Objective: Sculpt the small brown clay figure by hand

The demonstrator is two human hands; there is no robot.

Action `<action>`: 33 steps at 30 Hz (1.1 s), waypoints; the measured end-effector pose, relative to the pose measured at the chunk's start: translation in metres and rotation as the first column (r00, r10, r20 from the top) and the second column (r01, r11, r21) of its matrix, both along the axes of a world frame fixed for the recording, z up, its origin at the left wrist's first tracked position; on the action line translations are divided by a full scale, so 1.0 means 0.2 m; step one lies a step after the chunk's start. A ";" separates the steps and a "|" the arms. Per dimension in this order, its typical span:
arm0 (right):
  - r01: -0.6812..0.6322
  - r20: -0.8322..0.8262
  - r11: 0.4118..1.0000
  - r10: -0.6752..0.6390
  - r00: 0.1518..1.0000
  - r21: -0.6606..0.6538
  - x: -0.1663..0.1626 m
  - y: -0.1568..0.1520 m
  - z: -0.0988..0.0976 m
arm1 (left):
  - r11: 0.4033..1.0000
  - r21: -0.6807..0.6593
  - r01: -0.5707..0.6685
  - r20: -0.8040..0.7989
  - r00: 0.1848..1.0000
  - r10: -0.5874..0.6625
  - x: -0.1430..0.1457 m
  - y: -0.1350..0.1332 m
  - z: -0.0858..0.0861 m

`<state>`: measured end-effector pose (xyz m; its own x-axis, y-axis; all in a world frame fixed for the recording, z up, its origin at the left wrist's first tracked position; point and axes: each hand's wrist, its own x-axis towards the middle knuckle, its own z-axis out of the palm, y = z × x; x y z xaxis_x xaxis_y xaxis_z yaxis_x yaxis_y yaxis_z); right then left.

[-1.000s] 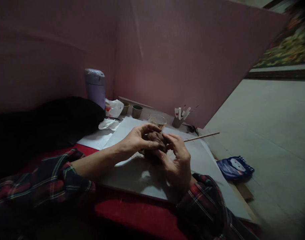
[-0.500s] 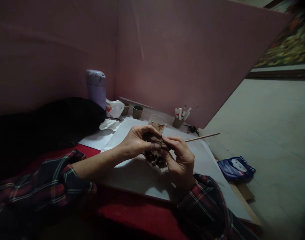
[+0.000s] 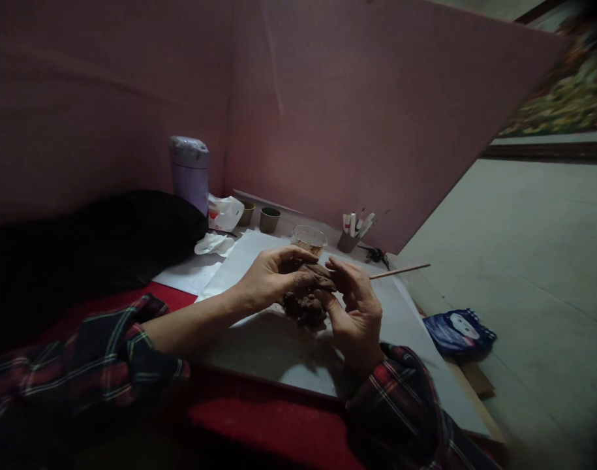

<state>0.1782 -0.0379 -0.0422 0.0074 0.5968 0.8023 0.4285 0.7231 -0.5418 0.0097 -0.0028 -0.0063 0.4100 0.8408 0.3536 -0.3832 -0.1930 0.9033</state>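
Both my hands meet over a grey board (image 3: pixel 278 352) on a low table. My left hand (image 3: pixel 273 277) and my right hand (image 3: pixel 357 310) pinch a flattened piece of brown clay (image 3: pixel 322 271) between their fingertips, fingers curled round it. Just below them a rough lump of the same brown clay (image 3: pixel 305 309) rests on the board. A clear glass (image 3: pixel 308 237) with some liquid stands right behind my hands. A thin wooden stick (image 3: pixel 400 270) lies on the paper to the right.
A lilac flask (image 3: pixel 189 171), a crumpled white bag (image 3: pixel 224 212), two small green cups (image 3: pixel 269 219) and a pot of tools (image 3: pixel 351 232) line the back by the pink partition. Black cloth (image 3: pixel 92 241) lies left. A blue packet (image 3: pixel 459 329) lies on the floor to the right.
The clay mass that both hands cupped has come apart: a lump now lies on the board and my fingers hold a thinner piece lifted slightly above it.
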 end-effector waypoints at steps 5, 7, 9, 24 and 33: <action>-0.024 0.012 0.997 0.025 1.000 -0.076 0.00 0.00 0.00 | 1.000 0.014 -0.016 0.003 1.000 0.016 0.00 0.00 0.00; -0.005 0.023 0.998 0.006 1.000 -0.064 0.00 0.00 0.00 | 1.000 0.026 -0.010 -0.011 1.000 0.010 0.00 0.00 0.00; 0.003 0.022 0.999 -0.002 1.000 -0.036 0.00 0.00 0.01 | 0.999 0.045 -0.020 -0.020 1.000 0.021 0.00 0.00 -0.01; 0.051 -0.015 0.998 -0.051 0.999 0.031 0.00 0.00 0.00 | 0.999 0.036 0.004 -0.005 1.000 -0.004 0.01 0.00 0.00; 0.030 0.012 0.999 -0.030 0.999 -0.018 -0.01 -0.02 0.00 | 0.994 -0.042 -0.097 0.026 0.995 0.099 0.00 -0.02 0.01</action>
<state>0.1759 -0.0415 -0.0429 0.0167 0.6108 0.7916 0.4561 0.6999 -0.5497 0.0095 -0.0074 -0.0034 0.3153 0.8903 0.3285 -0.3895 -0.1942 0.9003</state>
